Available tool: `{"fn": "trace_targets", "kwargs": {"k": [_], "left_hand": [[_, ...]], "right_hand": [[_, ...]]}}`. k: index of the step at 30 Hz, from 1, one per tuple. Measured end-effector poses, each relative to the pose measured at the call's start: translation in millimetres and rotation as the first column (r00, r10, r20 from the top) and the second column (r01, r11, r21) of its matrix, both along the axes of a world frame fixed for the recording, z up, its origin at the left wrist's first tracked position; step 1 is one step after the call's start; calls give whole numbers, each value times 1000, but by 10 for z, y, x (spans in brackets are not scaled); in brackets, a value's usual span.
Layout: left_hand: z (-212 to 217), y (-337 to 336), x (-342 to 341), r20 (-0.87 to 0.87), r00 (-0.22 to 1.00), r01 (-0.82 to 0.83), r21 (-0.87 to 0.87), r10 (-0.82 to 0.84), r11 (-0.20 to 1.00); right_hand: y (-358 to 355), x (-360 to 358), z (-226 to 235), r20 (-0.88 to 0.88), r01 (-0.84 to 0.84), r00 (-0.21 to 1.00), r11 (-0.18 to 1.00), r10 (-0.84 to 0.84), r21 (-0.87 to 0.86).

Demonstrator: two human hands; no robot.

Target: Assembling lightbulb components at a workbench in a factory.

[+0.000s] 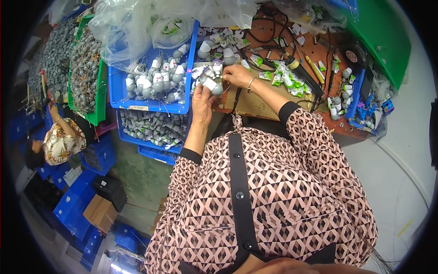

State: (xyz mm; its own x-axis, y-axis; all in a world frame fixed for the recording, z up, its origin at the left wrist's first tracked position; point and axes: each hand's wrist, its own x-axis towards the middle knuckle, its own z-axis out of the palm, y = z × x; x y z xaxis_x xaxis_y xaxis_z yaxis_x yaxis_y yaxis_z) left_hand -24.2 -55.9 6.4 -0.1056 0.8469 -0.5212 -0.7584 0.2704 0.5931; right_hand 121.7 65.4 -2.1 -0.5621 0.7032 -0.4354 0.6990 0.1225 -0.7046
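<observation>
At the near edge of the bench, my left hand is closed round a grey-and-white bulb-shaped part, its rounded grey end toward the right. Just beyond that part sits a small white-and-metal fixture, partly covered by the hand and the part. My right hand is beside the fixture, with thumb and fingers pinched together; whatever is between them is too small to make out. More of these grey-and-white parts lie with thin wires in a blue tray to the left.
Below that tray is another blue crate full of similar parts. White-and-green pieces, a soldering iron and a yellow pen-like tool lie to the right. Plastic bags cover the back left. A co-worker is far left.
</observation>
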Motion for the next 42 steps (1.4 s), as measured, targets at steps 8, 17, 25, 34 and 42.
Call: {"fn": "trace_targets", "kwargs": {"k": [8, 17, 25, 34, 42], "left_hand": [[59, 181, 128, 42, 993, 108, 10, -109, 994], [265, 359, 314, -21, 965, 261, 165, -261, 951], [486, 362, 997, 77, 810, 571, 124, -581, 812], [135, 217, 1104, -28, 789, 613, -15, -613, 790], [16, 157, 987, 43, 828, 560, -30, -559, 828]], "right_hand": [[170, 270, 79, 82, -81, 994, 995, 75, 62], [38, 861, 693, -15, 71, 997, 923, -71, 378], [-938, 3174, 423, -348, 730, 516, 189, -783, 656], [-1029, 3801, 631, 205, 349, 558, 451, -804, 821], [-1291, 3506, 628, 180, 395, 627, 509, -757, 764]]}}
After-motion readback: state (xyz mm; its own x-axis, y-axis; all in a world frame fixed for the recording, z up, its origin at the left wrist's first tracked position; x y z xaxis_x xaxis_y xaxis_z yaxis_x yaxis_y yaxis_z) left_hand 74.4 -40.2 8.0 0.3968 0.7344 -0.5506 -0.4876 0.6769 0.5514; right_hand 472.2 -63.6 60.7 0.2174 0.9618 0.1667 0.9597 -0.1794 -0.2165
